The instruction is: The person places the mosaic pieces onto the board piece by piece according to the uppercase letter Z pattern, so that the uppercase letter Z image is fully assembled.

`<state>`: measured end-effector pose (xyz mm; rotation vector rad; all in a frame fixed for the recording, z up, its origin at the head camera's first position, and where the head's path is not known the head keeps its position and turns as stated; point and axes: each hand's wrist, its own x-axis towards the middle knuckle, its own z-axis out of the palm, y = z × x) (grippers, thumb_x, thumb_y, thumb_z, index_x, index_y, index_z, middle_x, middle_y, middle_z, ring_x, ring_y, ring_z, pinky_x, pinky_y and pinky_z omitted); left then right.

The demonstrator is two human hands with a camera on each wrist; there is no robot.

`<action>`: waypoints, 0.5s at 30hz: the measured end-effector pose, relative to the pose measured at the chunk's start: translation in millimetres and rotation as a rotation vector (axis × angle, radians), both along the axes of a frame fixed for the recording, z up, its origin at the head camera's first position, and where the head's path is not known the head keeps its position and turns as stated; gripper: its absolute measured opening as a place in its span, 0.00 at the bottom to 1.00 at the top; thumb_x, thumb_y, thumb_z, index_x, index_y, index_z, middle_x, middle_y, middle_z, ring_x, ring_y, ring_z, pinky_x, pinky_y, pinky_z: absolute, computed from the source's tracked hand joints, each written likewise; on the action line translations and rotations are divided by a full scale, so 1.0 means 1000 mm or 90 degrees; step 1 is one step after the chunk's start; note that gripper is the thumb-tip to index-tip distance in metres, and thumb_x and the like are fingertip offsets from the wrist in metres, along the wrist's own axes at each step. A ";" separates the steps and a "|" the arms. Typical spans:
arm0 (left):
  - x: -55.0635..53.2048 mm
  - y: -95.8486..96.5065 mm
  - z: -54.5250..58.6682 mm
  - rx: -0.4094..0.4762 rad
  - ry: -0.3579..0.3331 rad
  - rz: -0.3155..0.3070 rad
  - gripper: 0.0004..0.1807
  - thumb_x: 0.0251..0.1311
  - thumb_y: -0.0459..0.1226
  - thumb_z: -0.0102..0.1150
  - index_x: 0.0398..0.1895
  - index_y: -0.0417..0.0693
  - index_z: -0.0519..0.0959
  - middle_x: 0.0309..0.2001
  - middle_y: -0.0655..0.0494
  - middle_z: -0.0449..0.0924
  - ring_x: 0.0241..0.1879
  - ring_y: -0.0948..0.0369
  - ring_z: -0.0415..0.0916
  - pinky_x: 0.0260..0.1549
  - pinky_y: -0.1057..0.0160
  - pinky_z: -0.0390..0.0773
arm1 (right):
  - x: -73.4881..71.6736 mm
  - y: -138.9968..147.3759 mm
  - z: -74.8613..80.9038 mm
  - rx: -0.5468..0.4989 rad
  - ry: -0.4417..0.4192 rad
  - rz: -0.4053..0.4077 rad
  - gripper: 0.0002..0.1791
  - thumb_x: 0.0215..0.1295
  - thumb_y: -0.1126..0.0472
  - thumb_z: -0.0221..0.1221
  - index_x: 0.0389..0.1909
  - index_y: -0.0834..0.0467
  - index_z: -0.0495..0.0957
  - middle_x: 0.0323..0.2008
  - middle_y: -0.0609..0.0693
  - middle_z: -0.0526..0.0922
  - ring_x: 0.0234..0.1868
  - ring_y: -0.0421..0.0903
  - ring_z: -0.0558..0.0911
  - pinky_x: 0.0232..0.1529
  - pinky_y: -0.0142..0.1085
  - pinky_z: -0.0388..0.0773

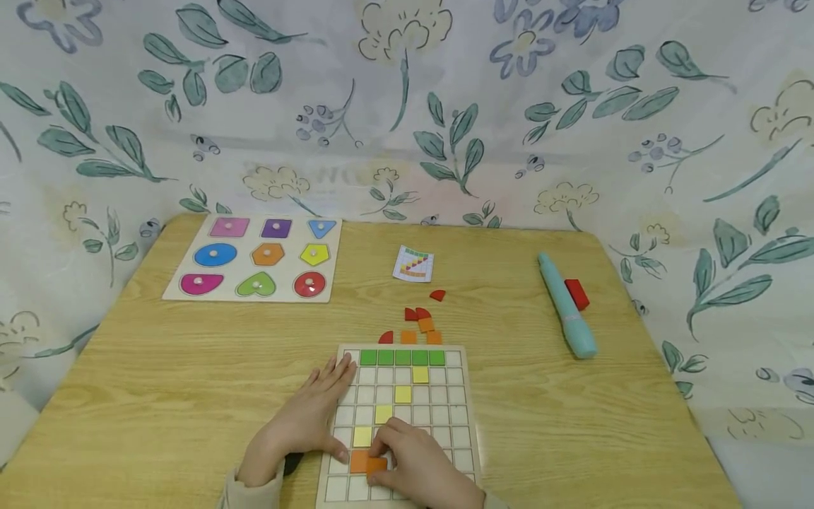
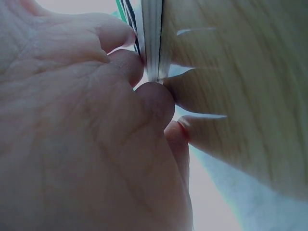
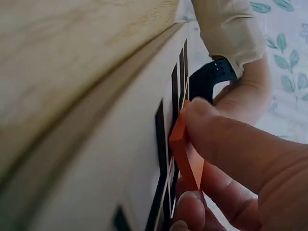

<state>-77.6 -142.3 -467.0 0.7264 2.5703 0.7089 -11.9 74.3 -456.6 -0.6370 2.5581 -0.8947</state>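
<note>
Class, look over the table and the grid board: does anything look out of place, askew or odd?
Mostly tidy. One thing stands out: the orange tile pinched by the right hand sits tilted over the grid board, not flat in a cell like the orange tile beside it. Loose red and orange pieces lie scattered just beyond the board.

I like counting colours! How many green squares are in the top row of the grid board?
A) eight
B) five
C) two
B: the head view shows five green squares side by side along the top row of the grid board, with a blank cell at each end.
</note>
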 end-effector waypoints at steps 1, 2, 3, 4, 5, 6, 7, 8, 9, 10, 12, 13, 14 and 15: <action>0.000 0.000 0.000 -0.001 0.000 -0.001 0.75 0.21 0.58 0.79 0.75 0.37 0.50 0.77 0.41 0.43 0.76 0.41 0.38 0.72 0.36 0.46 | 0.000 0.000 0.001 -0.002 -0.008 -0.008 0.13 0.50 0.52 0.72 0.33 0.47 0.78 0.33 0.33 0.73 0.28 0.27 0.67 0.32 0.20 0.68; -0.001 0.000 0.001 -0.001 0.000 -0.001 0.75 0.21 0.58 0.79 0.75 0.37 0.50 0.77 0.41 0.43 0.76 0.41 0.38 0.72 0.36 0.46 | -0.001 0.000 0.001 -0.004 -0.010 -0.014 0.13 0.50 0.53 0.73 0.33 0.47 0.78 0.32 0.33 0.73 0.27 0.27 0.67 0.31 0.20 0.68; -0.001 0.001 0.001 -0.001 0.002 -0.001 0.74 0.21 0.58 0.79 0.75 0.37 0.50 0.77 0.41 0.44 0.76 0.41 0.38 0.72 0.36 0.46 | -0.001 0.001 0.001 -0.007 -0.012 -0.018 0.13 0.50 0.54 0.73 0.32 0.47 0.78 0.32 0.33 0.73 0.27 0.27 0.67 0.31 0.20 0.69; -0.001 0.001 0.002 0.000 0.001 -0.001 0.74 0.21 0.57 0.79 0.75 0.37 0.50 0.77 0.41 0.44 0.76 0.41 0.38 0.72 0.36 0.46 | -0.002 0.001 0.001 -0.011 -0.013 -0.022 0.12 0.50 0.55 0.72 0.32 0.48 0.78 0.32 0.34 0.74 0.27 0.27 0.67 0.31 0.20 0.69; -0.001 0.001 0.002 0.001 -0.001 0.000 0.74 0.21 0.57 0.79 0.75 0.37 0.50 0.77 0.41 0.44 0.76 0.41 0.38 0.72 0.36 0.46 | -0.003 0.002 0.001 -0.014 -0.011 -0.028 0.12 0.51 0.56 0.72 0.32 0.48 0.78 0.31 0.34 0.74 0.27 0.27 0.67 0.30 0.20 0.69; -0.001 0.001 0.003 0.002 -0.003 0.001 0.74 0.21 0.57 0.79 0.75 0.37 0.50 0.77 0.41 0.43 0.76 0.41 0.38 0.72 0.37 0.46 | -0.004 0.002 0.001 -0.015 -0.007 -0.033 0.11 0.51 0.56 0.72 0.32 0.49 0.79 0.31 0.35 0.74 0.27 0.27 0.67 0.30 0.20 0.69; -0.001 0.001 0.003 0.003 -0.007 0.002 0.74 0.21 0.57 0.79 0.75 0.37 0.50 0.77 0.41 0.43 0.77 0.41 0.38 0.72 0.37 0.45 | -0.004 0.003 0.001 -0.012 -0.003 -0.038 0.10 0.52 0.57 0.71 0.32 0.49 0.79 0.31 0.35 0.74 0.28 0.27 0.67 0.31 0.20 0.69; -0.002 0.002 0.003 0.003 -0.010 0.004 0.74 0.21 0.57 0.79 0.75 0.38 0.50 0.77 0.41 0.43 0.77 0.41 0.37 0.72 0.37 0.45 | -0.005 0.003 0.001 -0.006 0.005 -0.040 0.10 0.52 0.57 0.71 0.33 0.49 0.80 0.31 0.35 0.74 0.28 0.27 0.67 0.30 0.20 0.69; -0.002 0.002 0.004 0.004 -0.012 0.005 0.74 0.21 0.57 0.79 0.75 0.38 0.50 0.77 0.41 0.43 0.77 0.41 0.37 0.72 0.37 0.45 | -0.005 0.003 0.002 0.003 0.015 -0.042 0.09 0.53 0.56 0.70 0.33 0.49 0.80 0.31 0.35 0.75 0.28 0.27 0.68 0.30 0.20 0.69; -0.002 0.002 0.004 0.003 -0.014 0.005 0.74 0.21 0.57 0.79 0.75 0.38 0.50 0.77 0.41 0.42 0.77 0.41 0.37 0.72 0.37 0.45 | -0.005 0.004 0.002 0.014 0.027 -0.040 0.09 0.53 0.56 0.70 0.33 0.49 0.80 0.31 0.35 0.75 0.29 0.27 0.68 0.31 0.20 0.70; -0.002 0.001 0.004 0.002 -0.015 0.006 0.74 0.21 0.57 0.79 0.75 0.37 0.49 0.77 0.41 0.42 0.77 0.41 0.36 0.72 0.37 0.44 | -0.004 0.004 0.002 0.035 0.052 -0.030 0.09 0.54 0.54 0.70 0.33 0.49 0.81 0.32 0.35 0.75 0.30 0.26 0.70 0.31 0.20 0.71; -0.001 0.001 0.004 0.001 -0.015 0.006 0.75 0.21 0.57 0.78 0.75 0.37 0.49 0.77 0.41 0.42 0.77 0.41 0.36 0.72 0.37 0.44 | -0.004 0.004 0.002 0.042 0.064 -0.022 0.09 0.54 0.53 0.70 0.33 0.48 0.81 0.32 0.35 0.75 0.31 0.26 0.70 0.32 0.20 0.71; -0.001 0.001 0.004 0.002 -0.014 0.006 0.75 0.21 0.58 0.78 0.75 0.37 0.49 0.77 0.41 0.42 0.77 0.41 0.36 0.72 0.37 0.45 | -0.004 0.004 0.002 0.047 0.075 -0.013 0.09 0.53 0.52 0.70 0.33 0.48 0.81 0.32 0.35 0.75 0.31 0.26 0.71 0.32 0.20 0.71; -0.001 0.001 0.004 0.002 -0.013 0.005 0.75 0.21 0.58 0.78 0.75 0.37 0.49 0.77 0.41 0.41 0.77 0.41 0.36 0.72 0.37 0.45 | -0.004 0.005 0.002 0.047 0.084 -0.001 0.09 0.53 0.52 0.70 0.34 0.48 0.81 0.33 0.35 0.76 0.31 0.26 0.71 0.33 0.20 0.72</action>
